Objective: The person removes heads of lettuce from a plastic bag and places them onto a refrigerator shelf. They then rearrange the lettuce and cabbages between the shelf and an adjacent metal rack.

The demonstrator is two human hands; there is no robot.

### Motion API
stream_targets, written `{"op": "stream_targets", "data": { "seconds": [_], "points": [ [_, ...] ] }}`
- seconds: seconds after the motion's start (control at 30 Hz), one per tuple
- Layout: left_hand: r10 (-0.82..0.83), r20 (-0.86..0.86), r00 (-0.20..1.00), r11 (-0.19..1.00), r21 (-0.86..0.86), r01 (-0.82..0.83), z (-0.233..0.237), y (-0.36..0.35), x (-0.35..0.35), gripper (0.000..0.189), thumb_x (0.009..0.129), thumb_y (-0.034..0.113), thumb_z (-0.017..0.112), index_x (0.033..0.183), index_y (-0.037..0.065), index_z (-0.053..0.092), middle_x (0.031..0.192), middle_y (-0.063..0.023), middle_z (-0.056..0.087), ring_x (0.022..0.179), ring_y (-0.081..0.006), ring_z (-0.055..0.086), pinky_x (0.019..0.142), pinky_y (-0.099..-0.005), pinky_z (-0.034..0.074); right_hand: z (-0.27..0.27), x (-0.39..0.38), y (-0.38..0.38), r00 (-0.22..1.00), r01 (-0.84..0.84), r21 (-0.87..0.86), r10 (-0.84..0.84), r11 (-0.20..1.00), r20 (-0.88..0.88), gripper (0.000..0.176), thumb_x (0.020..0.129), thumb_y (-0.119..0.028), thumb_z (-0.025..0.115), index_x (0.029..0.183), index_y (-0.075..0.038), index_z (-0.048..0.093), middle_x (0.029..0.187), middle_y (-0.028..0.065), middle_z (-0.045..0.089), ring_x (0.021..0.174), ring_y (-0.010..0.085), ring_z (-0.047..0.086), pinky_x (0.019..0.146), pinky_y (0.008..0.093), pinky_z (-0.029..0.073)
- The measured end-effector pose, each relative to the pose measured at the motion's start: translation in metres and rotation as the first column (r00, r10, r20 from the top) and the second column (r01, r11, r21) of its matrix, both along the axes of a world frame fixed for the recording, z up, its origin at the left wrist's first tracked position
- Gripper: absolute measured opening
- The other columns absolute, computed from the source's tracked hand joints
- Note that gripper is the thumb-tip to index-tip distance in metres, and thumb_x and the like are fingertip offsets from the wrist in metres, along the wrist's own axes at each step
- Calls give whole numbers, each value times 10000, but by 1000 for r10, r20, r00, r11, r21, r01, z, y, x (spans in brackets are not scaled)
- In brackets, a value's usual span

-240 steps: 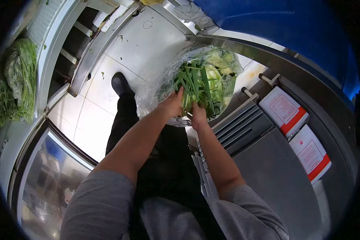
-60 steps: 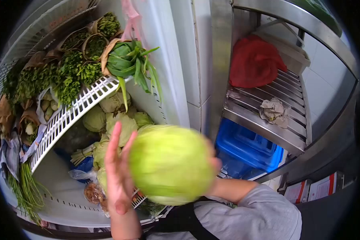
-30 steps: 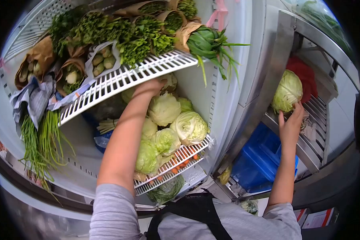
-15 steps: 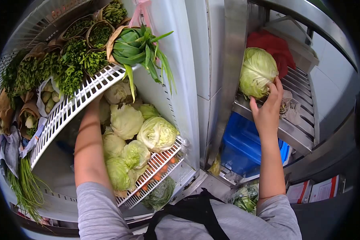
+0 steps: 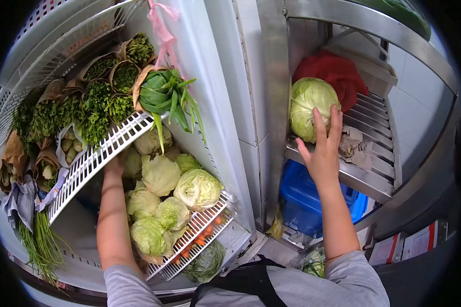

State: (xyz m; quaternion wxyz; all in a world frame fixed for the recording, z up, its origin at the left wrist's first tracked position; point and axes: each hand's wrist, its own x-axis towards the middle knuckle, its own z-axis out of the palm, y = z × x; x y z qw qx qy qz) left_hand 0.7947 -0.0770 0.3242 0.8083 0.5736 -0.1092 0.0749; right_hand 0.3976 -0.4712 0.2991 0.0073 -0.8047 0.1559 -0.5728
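Observation:
My right hand [image 5: 322,146] is at the near side of a round green cabbage [image 5: 312,105], fingers spread against its surface. That cabbage sits on a slatted metal shelf [image 5: 376,120] beside a red cloth [image 5: 338,71]. My left arm reaches under the upper white rack [image 5: 105,148] of the fridge, and my left hand [image 5: 115,162] is mostly hidden there, next to the piled cabbages; its fingers do not show. Several pale cabbages [image 5: 160,175] lie on the lower white rack [image 5: 205,225], one with a cut-looking face [image 5: 198,189] at the right.
Paper-wrapped green bundles [image 5: 95,110] and leeks [image 5: 161,94] fill the upper rack. Long thin greens [image 5: 38,245] hang at its left end. Carrots [image 5: 202,238] show below the cabbages. A blue bin [image 5: 302,197] stands under the metal shelf, with red-and-white boxes [image 5: 420,240] at lower right.
The view has shifted. My right hand has moved from the cabbage's lower right side onto its near face, with the fingers more spread. My left hand remains deep beneath the upper rack.

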Motion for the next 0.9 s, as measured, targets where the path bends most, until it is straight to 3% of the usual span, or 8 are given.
{"op": "stream_targets", "data": {
  "seconds": [0.17, 0.3, 0.4, 0.53, 0.63, 0.73, 0.8, 0.9],
  "points": [
    [-194, -101, 976, 932, -330, 151, 10, 8, -92, 443, 978, 346, 510, 1359, 133, 438, 1336, -83, 509, 1246, -285, 484, 1000, -531, 458, -12, -7, 2, 991, -35, -47, 40, 998, 127, 725, 682, -103, 798, 1335, -109, 483, 1437, 213, 352, 1321, 469, 347, 1068, 515, 363],
    [-363, -176, 915, 919, -230, 320, 12, -12, -174, 546, 976, 317, 501, 1406, 27, 331, 1337, -190, 495, 1157, -355, 559, 941, -518, 514, -60, -8, 35, 759, -636, -60, 637, 770, 132, 498, 757, -70, 745, 1205, -50, 528, 1220, 155, 552, 1146, 382, 551, 979, 415, 460],
    [-631, -204, 749, 769, -32, 639, 4, -35, -216, 575, 951, 283, 544, 1394, -19, 336, 1305, -178, 530, 1042, -324, 629, 904, -458, 543, -79, -2, 126, 253, -799, 568, 746, -199, 617, 755, 828, -184, 721, 1430, -117, 270, 1395, 151, 409, 1228, 313, 495, 938, 431, 493],
    [-751, -323, 576, 462, 367, 808, -25, -93, -290, 672, 889, 180, 640, 1426, -22, 291, 1334, -157, 491, 1151, -273, 559, 981, -403, 468, -79, -23, 164, 17, -597, 237, 284, -766, 959, 749, 925, -162, 602, 1499, -147, 121, 1472, 163, 312, 1294, 341, 437, 940, 538, 509],
    [-894, 60, 445, 290, 834, 470, 2, -110, -314, 877, 780, 72, 732, 1491, 54, 219, 1444, -157, 349, 1254, -250, 466, 1041, -363, 394, -76, -50, 134, 161, -748, 313, 297, -585, 941, 650, 912, -124, 592, 1451, -70, 232, 1374, 165, 437, 1249, 351, 480, 797, 497, 589],
    [-824, -167, 541, 217, 790, 574, 7, -92, -256, 710, 840, 250, 709, 1431, 60, 366, 1376, -152, 475, 1232, -305, 477, 1038, -399, 404, -104, -88, 71, 406, -908, 408, 436, 92, 803, 740, 875, -263, 685, 1448, -85, 253, 1390, 161, 401, 1235, 360, 470, 826, 546, 557],
    [-643, 96, 760, 375, 905, 203, 15, -79, -207, 489, 905, 309, 623, 1299, 32, 537, 1307, -156, 547, 1158, -271, 542, 994, -382, 433, -75, -124, 24, 825, -444, 255, 282, 859, 490, 674, 894, -154, 659, 1441, -12, 291, 1430, 152, 381, 1277, 288, 434, 1101, 431, 318],
    [-332, 369, 868, 322, 909, -263, 29, -69, -143, 429, 884, 307, 642, 1219, 41, 605, 1274, -204, 565, 1187, -329, 542, 974, -382, 434, -15, -142, 10, 921, -32, 298, -88, 954, 380, 691, 841, -105, 705, 1434, -51, 354, 1438, 157, 391, 1316, 278, 398, 1097, 401, 314]
  ]
}}
